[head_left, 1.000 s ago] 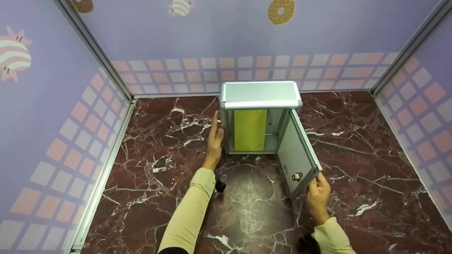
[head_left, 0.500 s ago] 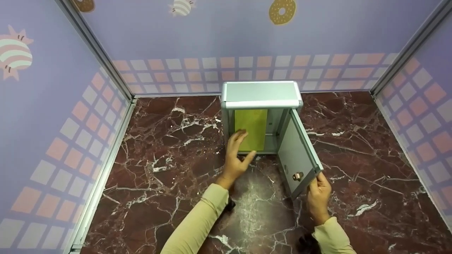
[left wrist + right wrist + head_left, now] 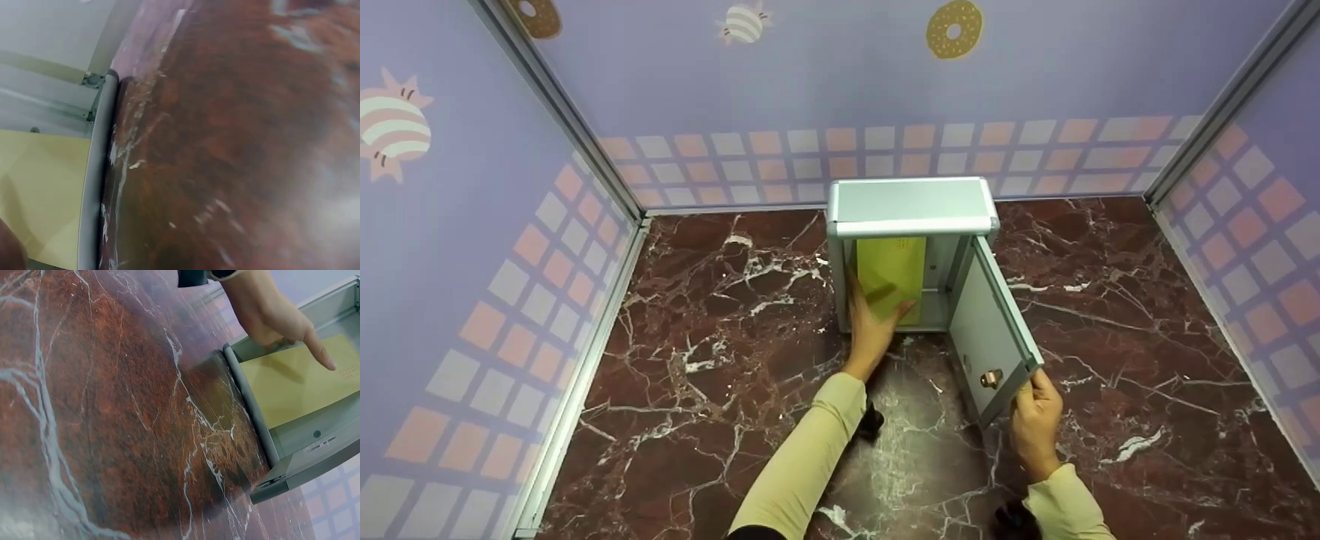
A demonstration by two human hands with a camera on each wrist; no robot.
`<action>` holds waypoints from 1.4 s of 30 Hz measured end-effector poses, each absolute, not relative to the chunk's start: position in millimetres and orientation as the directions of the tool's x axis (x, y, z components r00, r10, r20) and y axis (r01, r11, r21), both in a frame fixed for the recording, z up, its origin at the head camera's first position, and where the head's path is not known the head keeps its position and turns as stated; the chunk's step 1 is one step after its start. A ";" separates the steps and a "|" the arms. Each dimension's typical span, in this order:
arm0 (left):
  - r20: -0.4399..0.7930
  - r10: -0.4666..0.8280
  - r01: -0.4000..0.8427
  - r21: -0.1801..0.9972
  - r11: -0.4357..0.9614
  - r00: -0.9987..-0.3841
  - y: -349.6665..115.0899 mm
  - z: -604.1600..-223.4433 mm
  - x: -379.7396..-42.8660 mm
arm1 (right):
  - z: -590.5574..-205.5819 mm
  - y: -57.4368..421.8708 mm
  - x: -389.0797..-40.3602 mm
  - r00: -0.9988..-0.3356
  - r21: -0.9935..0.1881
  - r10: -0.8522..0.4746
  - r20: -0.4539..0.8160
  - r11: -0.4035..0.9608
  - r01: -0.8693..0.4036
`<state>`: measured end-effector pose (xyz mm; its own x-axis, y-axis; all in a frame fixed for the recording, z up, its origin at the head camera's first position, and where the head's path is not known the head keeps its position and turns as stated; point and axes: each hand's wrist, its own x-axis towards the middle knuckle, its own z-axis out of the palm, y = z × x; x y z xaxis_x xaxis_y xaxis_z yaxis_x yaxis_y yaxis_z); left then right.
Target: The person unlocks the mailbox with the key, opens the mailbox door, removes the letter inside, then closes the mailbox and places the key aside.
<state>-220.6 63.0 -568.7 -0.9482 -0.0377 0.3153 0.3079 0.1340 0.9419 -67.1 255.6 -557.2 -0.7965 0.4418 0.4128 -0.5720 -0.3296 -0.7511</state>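
Since the earlier frames, the left hand (image 3: 874,330) has been shifting from outside the left side of the metal box (image 3: 911,201) into its mouth, while the door (image 3: 990,322) is standing swung out as before. Nearest, the right hand (image 3: 1037,420) is gripping the door's near corner, fingers and thumb closing on the edge not far from the copper-coloured latch (image 3: 991,377), above the marbled desk (image 3: 735,337). Farther in, the left hand is reaching along the left side of the yellow sheet (image 3: 891,270), thumb spreading wide of the fingers — their tips are hiding inside, so whether they are touching the sheet I cannot tell. That sheet is standing inside the box, left of the middle. It is looking like paper or thin card: probably light, flexible, easily creased. Its left edge is offering the likeliest hold — a gentle pinch, low down. Beyond, the patterned wall (image 3: 840,82) is rising behind the box.
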 end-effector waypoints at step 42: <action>0.205 0.018 0.204 0.978 -0.053 -0.979 54.1 -546.1 -211.9 | -556.6 253.8 -67.1 -0.792 -0.795 0.469 0.391 -0.262 -0.548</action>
